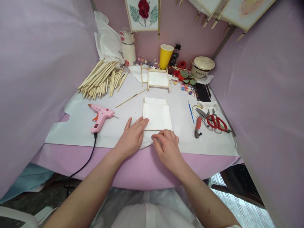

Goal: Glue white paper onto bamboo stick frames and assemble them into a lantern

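A thin white sheet [158, 116] lies over a small frame of slender wooden sticks in front of me, with a stick edge showing along its near side. My left hand [134, 134] rests flat, its fingers spread and their tips on the sheet's near left corner. Just below the near edge, my right hand [168, 147] is closed, thumb and forefinger pinched at loose white material by the table's front. The exact grip is partly hidden by the fingers. Behind the sheet stands another small wooden frame [158, 86] with a white panel.
To the left lie a pink glue gun [102, 117] with a black cord and a pile of wooden sticks [99, 79]. Pliers [198, 125], red-handled scissors [217, 123] and a blue brush [191, 112] are at right. A yellow cup [165, 57] and white bottle [128, 50] stand behind.
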Motion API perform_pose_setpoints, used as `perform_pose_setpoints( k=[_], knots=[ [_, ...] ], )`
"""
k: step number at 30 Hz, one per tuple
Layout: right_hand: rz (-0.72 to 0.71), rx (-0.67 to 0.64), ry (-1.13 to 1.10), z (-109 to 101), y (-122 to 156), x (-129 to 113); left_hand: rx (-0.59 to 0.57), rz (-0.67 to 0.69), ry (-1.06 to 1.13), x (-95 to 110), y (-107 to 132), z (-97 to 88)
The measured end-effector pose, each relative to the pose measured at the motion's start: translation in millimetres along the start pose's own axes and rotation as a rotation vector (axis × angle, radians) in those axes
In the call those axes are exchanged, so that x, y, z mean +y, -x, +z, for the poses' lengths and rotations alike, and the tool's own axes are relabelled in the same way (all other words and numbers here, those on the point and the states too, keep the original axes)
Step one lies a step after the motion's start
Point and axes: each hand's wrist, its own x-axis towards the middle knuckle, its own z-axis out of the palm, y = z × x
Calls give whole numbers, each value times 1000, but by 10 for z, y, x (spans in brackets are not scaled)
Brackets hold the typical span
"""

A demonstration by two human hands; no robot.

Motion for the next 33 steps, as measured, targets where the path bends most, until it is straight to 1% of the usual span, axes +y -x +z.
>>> perform_pose_setpoints(
  k=[2, 5, 7, 11, 13, 15, 16, 17, 18, 20, 21, 22, 23, 25, 28, 30, 33],
  knots=[
    [12, -16, 18, 48, -17, -76, 2, -2, -8, 11, 4, 2],
    [-59, -101, -68, 32, 25, -158, 2, -3, -15, 7, 5, -3],
    [-147, -199, -164, -44, 94, -192, 5, -4, -17, -2, 3, 2],
    [-301, -400, -323, -286, 255, -200, 14, 4, -24, -24, -2, 24],
    [-337, -493, -410, -399, 320, -167, 15, 5, -29, -34, -3, 30],
    [-320, -559, -512, -470, 352, -108, 24, 5, -29, -38, 1, 27],
    [-288, -539, -540, -483, 350, -69, 41, 7, -29, -35, 6, 23],
    [-254, -466, -528, -478, 332, -23, 69, 15, -35, -27, 11, 20],
    [-229, -354, -470, -457, 299, 26, 106, 35, -45, -14, 17, 20],
    [-224, -86, -220, -377, 197, 125, 176, 109, -80, 28, 27, 33],
    [-246, -14, -74, -327, 135, 170, 190, 154, -102, 54, 30, 49],
    [-264, 17, 53, -274, 74, 207, 186, 192, -125, 81, 32, 72],
    [-278, 23, 147, -224, 18, 237, 164, 218, -147, 106, 32, 99],
    [-294, -2, 259, -141, -64, 271, 85, 224, -189, 144, 31, 156],
    [-299, -47, 312, -72, -102, 286, -17, 198, -224, 167, 31, 212],
    [-285, -64, 317, -58, -92, 291, -39, 182, -218, 170, 35, 214],
    [-257, -62, 302, -69, -76, 298, -35, 137, -160, 169, 39, 184]
  ],
)
